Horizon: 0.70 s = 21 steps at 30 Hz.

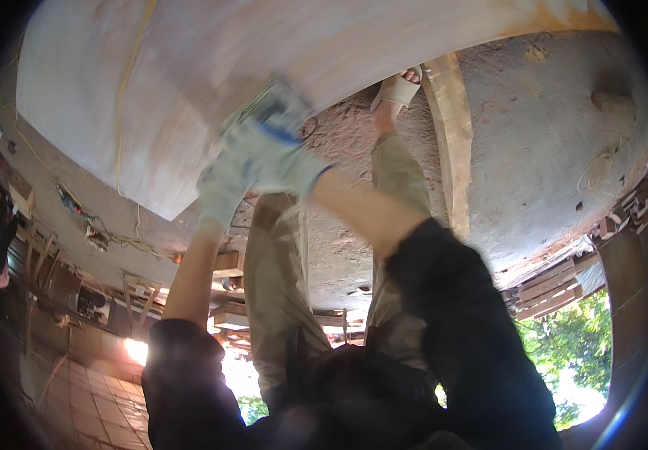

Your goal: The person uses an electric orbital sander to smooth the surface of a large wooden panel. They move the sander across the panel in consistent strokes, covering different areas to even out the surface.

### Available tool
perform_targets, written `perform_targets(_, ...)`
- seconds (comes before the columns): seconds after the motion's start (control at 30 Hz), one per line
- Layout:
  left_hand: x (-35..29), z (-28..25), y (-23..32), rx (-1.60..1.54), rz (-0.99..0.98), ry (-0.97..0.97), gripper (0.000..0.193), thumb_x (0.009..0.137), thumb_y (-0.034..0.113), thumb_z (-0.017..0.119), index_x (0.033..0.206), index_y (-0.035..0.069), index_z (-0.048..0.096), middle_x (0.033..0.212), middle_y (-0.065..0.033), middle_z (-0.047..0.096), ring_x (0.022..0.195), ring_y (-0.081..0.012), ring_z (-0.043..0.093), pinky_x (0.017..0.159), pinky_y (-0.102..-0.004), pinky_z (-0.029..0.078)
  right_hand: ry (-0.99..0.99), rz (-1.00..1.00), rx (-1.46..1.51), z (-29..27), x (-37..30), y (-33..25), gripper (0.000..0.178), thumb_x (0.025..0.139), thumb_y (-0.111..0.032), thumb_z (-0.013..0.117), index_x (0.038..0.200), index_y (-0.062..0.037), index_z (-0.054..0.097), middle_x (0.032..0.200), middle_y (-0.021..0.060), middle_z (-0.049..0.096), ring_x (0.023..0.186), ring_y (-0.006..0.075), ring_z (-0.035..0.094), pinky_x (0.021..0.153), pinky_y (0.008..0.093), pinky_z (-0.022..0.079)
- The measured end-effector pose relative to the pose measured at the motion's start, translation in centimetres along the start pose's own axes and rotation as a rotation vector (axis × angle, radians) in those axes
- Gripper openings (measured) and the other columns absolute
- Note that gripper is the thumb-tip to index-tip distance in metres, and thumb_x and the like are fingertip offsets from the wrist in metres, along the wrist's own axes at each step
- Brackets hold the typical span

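1. A large, pale whitish-brown flat panel fills the upper left and upper middle of the view, in front of the person, running past the top edge.
2. Its long axis appears to run from lower left to upper right; one corner points down toward the person, left of the hands.
3. A thin yellow line crosses the panel's left part, nearly lengthwise to the view.
4. The left hand, in a pale knit glove, meets the right hand at the panel's near edge; blur hides whether its fingers are spread or pressed together.
5. The right hand, gloved alike, reaches up-left against a blurred grey block-like thing over the panel; its finger state cannot be told either.
6. A long, light-brown wooden beam lies right of the pale sandal, pointing away from the person.
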<state>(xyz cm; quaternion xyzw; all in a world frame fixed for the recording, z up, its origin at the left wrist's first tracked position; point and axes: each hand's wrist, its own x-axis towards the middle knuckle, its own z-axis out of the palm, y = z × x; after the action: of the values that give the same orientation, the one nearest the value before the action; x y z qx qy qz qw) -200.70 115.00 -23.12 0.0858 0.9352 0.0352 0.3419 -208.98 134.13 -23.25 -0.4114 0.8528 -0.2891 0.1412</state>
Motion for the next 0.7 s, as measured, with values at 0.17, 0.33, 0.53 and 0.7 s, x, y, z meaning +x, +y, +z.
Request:
perform_targets(0.17, 13.7, -11.2, 16.3, -0.073, 0.123, -0.205, 0.050, 0.086, 0.028, 0.070, 0.124, 0.000, 0.053, 0.111, -0.0153, 0.067, 0.105, -0.0303, 0.067, 0.082, -0.0411, 0.054, -0.013, 0.132, -0.112, -11.9, -7.2, 13.1, 0.046, 0.068, -0.040, 0.077, 0.107, -0.0193, 0.066, 0.111, 0.0052, 0.066, 0.102, 0.0237, 0.065, 0.085, 0.0397, 0.054)
perform_targets(0.33, 21.6, -14.9, 27.5, -0.162, 0.379, 0.094, 0.037, 0.084, 0.021, 0.068, 0.114, 0.000, 0.064, 0.104, -0.0144, 0.071, 0.100, -0.0292, 0.070, 0.078, -0.0441, 0.053, 0.018, 0.220, -0.369, -20.2, -15.2, 24.0, 0.069, 0.069, -0.056, 0.079, 0.123, -0.0181, 0.060, 0.123, 0.0087, 0.065, 0.113, 0.0275, 0.064, 0.097, 0.0414, 0.053)
perform_targets(0.53, 25.1, -18.8, 27.2, -0.197, 0.357, 0.043, 0.017, 0.086, 0.022, 0.062, 0.092, 0.011, 0.073, 0.089, -0.0105, 0.074, 0.085, -0.0246, 0.073, 0.070, -0.0416, 0.054, -0.006, 0.235, -0.454, -22.4, -13.5, 27.8, 0.069, 0.072, -0.057, 0.079, 0.123, -0.0135, 0.061, 0.127, 0.0094, 0.064, 0.115, 0.0266, 0.064, 0.097, 0.0412, 0.054)
perform_targets(0.7, 20.2, -13.6, 12.3, -0.265, 0.275, 0.210, 0.041, 0.085, 0.036, 0.066, 0.105, 0.000, 0.066, 0.100, -0.0156, 0.073, 0.094, -0.0318, 0.072, 0.079, -0.0449, 0.055, 0.057, 0.051, -0.438, -15.2, -1.5, 17.9, 0.062, 0.075, -0.057, 0.075, 0.116, -0.0119, 0.063, 0.113, 0.0090, 0.067, 0.104, 0.0276, 0.066, 0.088, 0.0416, 0.054)
